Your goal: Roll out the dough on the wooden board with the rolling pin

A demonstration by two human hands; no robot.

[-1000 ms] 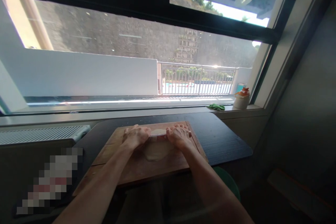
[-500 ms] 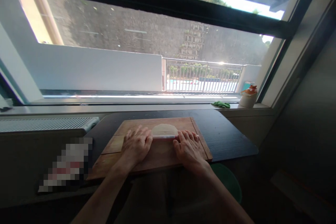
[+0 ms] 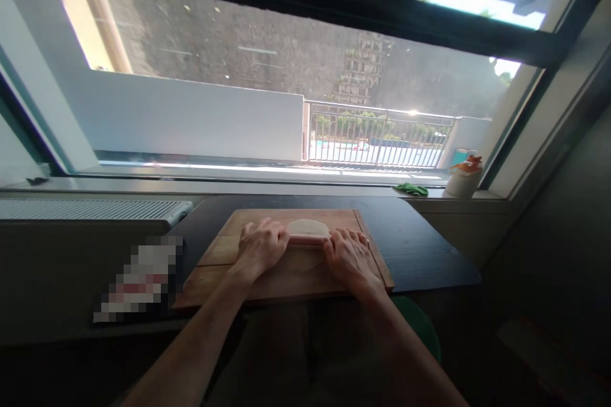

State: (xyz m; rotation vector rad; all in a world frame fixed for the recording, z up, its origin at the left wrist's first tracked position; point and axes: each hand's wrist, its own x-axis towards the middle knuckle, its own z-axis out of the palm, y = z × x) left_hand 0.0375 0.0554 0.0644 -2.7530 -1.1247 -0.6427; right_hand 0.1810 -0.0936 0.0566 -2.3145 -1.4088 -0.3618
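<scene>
A pinkish rolling pin (image 3: 306, 240) lies crosswise on a wooden board (image 3: 281, 283). Behind it, and partly hidden by it, is a pale, flattened round of dough (image 3: 309, 227). My left hand (image 3: 263, 243) curls over the pin's left end, knuckles up. Over the right end, my right hand (image 3: 351, 252) presses down with its fingers bent, a ring showing on one finger. Both ends of the pin are covered by my hands.
The board rests on a dark table (image 3: 415, 254). Left of it lies a pixelated item (image 3: 138, 280) below a white radiator (image 3: 95, 209). A green cloth (image 3: 411, 189) and a white container (image 3: 463, 182) stand on the windowsill. Something round and green (image 3: 417, 324) shows below the table's edge.
The pin has turned in place, its surface looking pinker and less shiny. My fingers have curled more, the left hand's most clearly. The whole view has shifted slightly.
</scene>
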